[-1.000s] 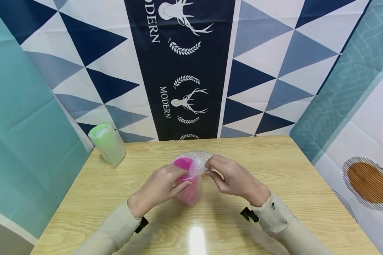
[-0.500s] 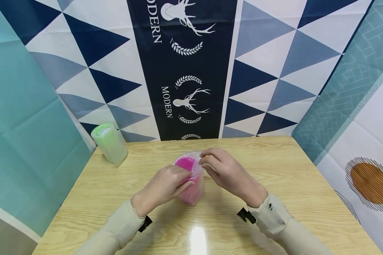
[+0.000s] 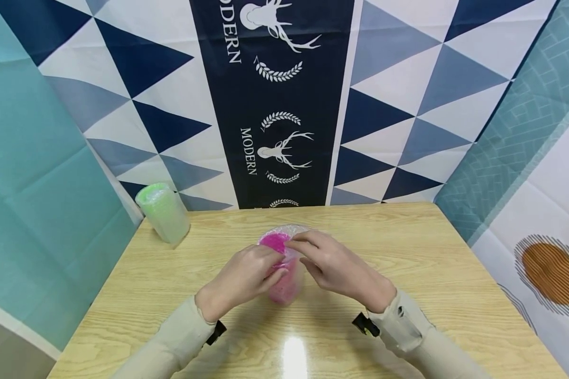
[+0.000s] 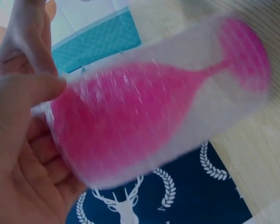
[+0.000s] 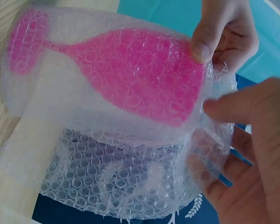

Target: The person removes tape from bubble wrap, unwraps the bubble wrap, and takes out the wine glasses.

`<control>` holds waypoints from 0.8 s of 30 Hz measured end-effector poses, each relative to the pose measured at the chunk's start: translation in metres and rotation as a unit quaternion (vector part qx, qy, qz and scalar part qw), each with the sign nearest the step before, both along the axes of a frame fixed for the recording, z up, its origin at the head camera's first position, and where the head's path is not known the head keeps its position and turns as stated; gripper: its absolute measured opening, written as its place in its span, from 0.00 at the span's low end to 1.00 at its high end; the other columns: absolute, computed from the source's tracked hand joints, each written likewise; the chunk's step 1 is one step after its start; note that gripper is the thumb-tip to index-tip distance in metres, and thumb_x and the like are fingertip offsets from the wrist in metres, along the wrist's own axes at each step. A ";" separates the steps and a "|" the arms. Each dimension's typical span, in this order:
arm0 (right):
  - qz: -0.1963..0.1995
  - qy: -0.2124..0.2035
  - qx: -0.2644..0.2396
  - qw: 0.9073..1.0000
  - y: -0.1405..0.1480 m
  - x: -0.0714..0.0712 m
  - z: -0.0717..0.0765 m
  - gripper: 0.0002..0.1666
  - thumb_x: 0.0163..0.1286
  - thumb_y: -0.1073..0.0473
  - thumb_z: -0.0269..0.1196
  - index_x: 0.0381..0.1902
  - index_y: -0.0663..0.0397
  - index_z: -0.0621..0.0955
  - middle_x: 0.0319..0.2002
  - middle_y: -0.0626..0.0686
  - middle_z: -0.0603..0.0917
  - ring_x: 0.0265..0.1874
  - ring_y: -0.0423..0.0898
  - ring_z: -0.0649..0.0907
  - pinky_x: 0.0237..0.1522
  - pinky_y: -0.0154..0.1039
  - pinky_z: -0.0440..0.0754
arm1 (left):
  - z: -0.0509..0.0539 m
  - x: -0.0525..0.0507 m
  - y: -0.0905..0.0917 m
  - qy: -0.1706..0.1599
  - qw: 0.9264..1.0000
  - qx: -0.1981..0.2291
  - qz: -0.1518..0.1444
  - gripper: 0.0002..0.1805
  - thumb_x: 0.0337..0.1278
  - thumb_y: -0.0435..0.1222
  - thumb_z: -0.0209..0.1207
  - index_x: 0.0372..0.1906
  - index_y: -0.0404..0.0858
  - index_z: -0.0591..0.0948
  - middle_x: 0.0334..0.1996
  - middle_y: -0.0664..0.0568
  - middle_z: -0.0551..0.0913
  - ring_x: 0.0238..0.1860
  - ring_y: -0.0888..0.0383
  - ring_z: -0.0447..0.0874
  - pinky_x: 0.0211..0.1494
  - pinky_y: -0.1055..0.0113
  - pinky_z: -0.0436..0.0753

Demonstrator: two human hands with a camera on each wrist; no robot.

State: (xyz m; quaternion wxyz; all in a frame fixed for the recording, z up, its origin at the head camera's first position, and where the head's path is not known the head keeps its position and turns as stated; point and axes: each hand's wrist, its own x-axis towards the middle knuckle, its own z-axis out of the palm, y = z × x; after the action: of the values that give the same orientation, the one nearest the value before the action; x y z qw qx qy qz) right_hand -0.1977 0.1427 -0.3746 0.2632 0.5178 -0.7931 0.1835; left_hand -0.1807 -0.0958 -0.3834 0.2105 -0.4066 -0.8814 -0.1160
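Note:
A pink goblet [image 5: 144, 70], seen through cloudy bubble wrap [image 5: 107, 172], is held above the table with its bowl end toward both hands. My left hand [image 3: 242, 276] grips the rim end through the wrap, its thumb [image 4: 51, 87] on the near side. My right hand [image 3: 329, 266] touches the loose wrap at the goblet's mouth. In the right wrist view its fingers lie behind the overhanging flap, with the thumb in front near the rim and a gap between them. The fingertips inside the mouth are partly hidden in the head view.
A second wrapped item [image 3: 163, 215], a bright green one, stands at the back left of the wooden table [image 3: 384, 237]. Patterned cloth [image 3: 294, 105] hangs behind the table and along both sides.
My right hand has let go of the raised wrap edge and moved left, its fingers now over the goblet's mouth. My left hand keeps its grip. The green item stays put.

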 end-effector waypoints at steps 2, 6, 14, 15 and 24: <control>0.007 0.000 -0.004 1.000 -0.001 -0.001 0.000 0.23 0.62 0.75 0.67 0.56 0.60 0.83 0.51 0.54 0.85 0.51 0.48 0.85 0.56 0.41 0.86 | 0.000 0.001 0.001 0.002 1.000 0.009 0.015 0.08 0.61 0.40 0.67 0.31 0.43 0.81 0.22 0.59 0.77 0.26 0.62 0.75 0.40 0.63 0.83; 0.020 0.005 -0.013 1.000 -0.001 -0.002 0.000 0.20 0.61 0.79 0.64 0.48 0.59 0.85 0.46 0.53 0.87 0.47 0.45 0.86 0.53 0.37 0.87 | 0.000 0.003 0.003 -0.013 0.998 0.030 0.044 0.13 0.60 0.46 0.69 0.29 0.45 0.79 0.20 0.62 0.73 0.23 0.65 0.69 0.32 0.68 0.78; 0.026 -0.006 -0.035 0.999 0.006 -0.001 -0.002 0.17 0.58 0.80 0.62 0.40 0.59 0.83 0.42 0.52 0.85 0.43 0.44 0.86 0.49 0.34 0.88 | -0.001 0.003 0.002 -0.014 0.999 0.028 0.040 0.16 0.60 0.49 0.72 0.31 0.45 0.79 0.22 0.62 0.75 0.24 0.66 0.69 0.33 0.69 0.77; 0.027 -0.008 -0.038 0.999 0.007 -0.002 -0.002 0.17 0.58 0.81 0.62 0.40 0.59 0.83 0.42 0.52 0.85 0.43 0.44 0.86 0.48 0.34 0.88 | -0.002 0.003 0.002 -0.014 0.999 0.028 0.039 0.16 0.60 0.49 0.72 0.31 0.45 0.79 0.22 0.61 0.75 0.24 0.66 0.69 0.34 0.68 0.77; 0.033 -0.033 -0.037 0.998 0.012 -0.005 -0.005 0.16 0.61 0.80 0.61 0.42 0.59 0.81 0.44 0.51 0.85 0.45 0.43 0.85 0.50 0.31 0.86 | -0.002 0.006 -0.002 -0.021 0.998 0.037 0.056 0.13 0.56 0.44 0.71 0.34 0.44 0.78 0.23 0.61 0.74 0.24 0.65 0.68 0.35 0.67 0.78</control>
State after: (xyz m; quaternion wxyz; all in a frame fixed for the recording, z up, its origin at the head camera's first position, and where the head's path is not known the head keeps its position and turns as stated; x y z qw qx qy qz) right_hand -0.2023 0.1546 -0.3795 0.2494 0.5275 -0.7763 0.2388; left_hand -0.1747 -0.0979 -0.3857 0.2127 -0.3462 -0.9021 -0.1452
